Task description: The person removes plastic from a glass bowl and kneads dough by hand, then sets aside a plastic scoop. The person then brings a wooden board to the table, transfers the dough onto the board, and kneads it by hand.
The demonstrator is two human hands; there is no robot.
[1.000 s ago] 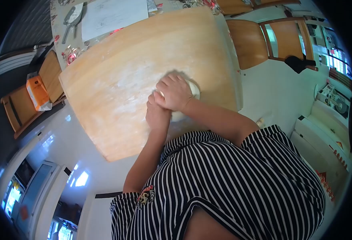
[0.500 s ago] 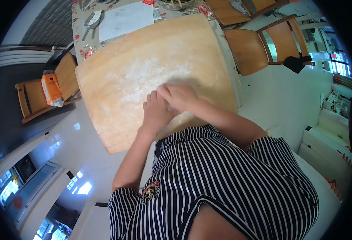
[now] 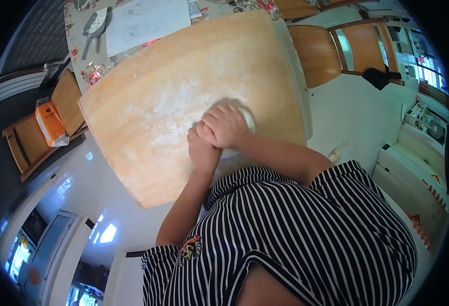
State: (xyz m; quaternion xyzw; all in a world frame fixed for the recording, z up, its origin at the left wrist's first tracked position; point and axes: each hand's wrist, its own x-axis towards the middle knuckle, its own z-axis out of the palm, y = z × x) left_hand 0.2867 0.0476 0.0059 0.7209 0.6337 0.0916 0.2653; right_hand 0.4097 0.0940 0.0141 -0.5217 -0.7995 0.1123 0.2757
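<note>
A pale lump of dough (image 3: 248,120) lies on the floured wooden board (image 3: 183,66), near the edge closest to my body. My right hand (image 3: 226,126) is over it, fingers curled round its top and left side and partly over my other hand. Pressed against the dough's left side is my left hand (image 3: 203,151), its fingers bent and partly hidden under the right one. Most of the dough is covered by the hands; white shows to their right and just below.
Beyond the board, a metal scoop (image 3: 94,29) holding white powder and a white sheet (image 3: 148,25) lie on the flowered tablecloth. Wooden chairs (image 3: 314,56) stand on the right. An orange package (image 3: 51,124) rests on a chair at the left.
Half a second ago my hands covered nearly all the dough; now its right side shows again. My right hand's fingers have spread further over the top. The camera view has shifted.
</note>
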